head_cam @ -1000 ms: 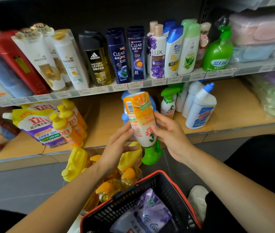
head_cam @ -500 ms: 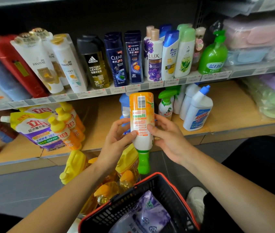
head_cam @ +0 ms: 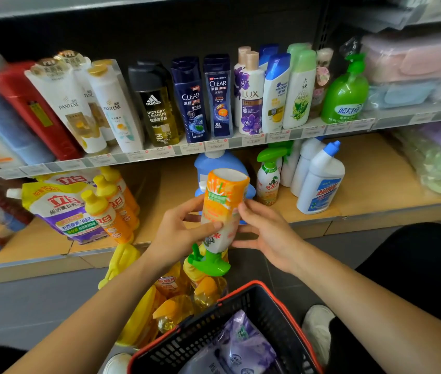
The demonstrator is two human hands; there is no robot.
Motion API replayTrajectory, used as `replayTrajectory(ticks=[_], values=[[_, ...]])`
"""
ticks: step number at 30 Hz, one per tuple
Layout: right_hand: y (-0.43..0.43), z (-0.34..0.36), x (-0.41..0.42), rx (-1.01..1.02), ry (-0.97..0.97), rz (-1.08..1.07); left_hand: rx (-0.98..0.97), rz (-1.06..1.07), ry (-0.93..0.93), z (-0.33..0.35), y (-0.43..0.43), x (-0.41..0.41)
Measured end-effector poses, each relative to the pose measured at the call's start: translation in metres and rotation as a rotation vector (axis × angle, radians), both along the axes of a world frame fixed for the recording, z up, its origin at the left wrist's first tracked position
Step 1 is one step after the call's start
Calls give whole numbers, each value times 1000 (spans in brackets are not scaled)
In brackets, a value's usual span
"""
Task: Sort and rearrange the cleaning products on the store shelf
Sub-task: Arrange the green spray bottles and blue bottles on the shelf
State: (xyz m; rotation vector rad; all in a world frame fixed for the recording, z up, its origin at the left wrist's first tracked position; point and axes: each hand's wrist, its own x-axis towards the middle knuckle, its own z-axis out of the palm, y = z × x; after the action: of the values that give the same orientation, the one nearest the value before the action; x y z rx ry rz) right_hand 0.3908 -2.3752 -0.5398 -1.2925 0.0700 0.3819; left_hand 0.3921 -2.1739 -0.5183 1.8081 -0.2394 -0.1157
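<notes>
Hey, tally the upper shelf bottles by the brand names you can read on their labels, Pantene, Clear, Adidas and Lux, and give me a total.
Pantene bottles: 3
Clear bottles: 2
Adidas bottle: 1
Lux bottle: 1 (a similar cap shows behind it, label hidden, not counted)
Total: 7

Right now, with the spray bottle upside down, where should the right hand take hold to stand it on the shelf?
Probably the wide orange body of the spray bottle, coming from the right. The trigger points down, and the left hand grips the narrower white part by it; the right hand only touches that side.
</notes>
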Motion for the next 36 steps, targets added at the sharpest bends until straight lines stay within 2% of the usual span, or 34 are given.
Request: replayTrajectory(ticks=[4, 7, 11, 13, 16, 18, 23, 26, 31, 34, 36], values=[[-3, 0, 4, 91, 20, -16, 66, 24, -42, 3, 2, 2], [-3, -1, 3, 37, -60, 24, 54, 42, -62, 1, 1, 2], [-5, -2, 4, -16, -71, -40, 108, -25, -95, -6, 2, 2], [-7, -2, 6, -38, -66, -75, 243, -70, -122, -11, 12, 6], [-15, -1, 11, -75, -17, -142, 656, -258, -223, -23, 27, 9], [-20, 0, 15, -103, 10, -158, 746, -412, -157, -29, 30, 6], [-29, -4, 21, -152, 93, -156, 583, -518, -124, -28, 15, 2], [-37, -7, 17, -135, 115, -70, 400, -527, -107, -22, 4, -2], [-59, -5, 8, 17, 200, 97, 67, -362, 14, -17, -15, 6], [-64, -8, 2, 62, 133, 113, 6, -291, 97, -24, -28, 9], [-64, -13, 1, -36, 22, 72, 1, -293, 114, -28, -34, 11]])
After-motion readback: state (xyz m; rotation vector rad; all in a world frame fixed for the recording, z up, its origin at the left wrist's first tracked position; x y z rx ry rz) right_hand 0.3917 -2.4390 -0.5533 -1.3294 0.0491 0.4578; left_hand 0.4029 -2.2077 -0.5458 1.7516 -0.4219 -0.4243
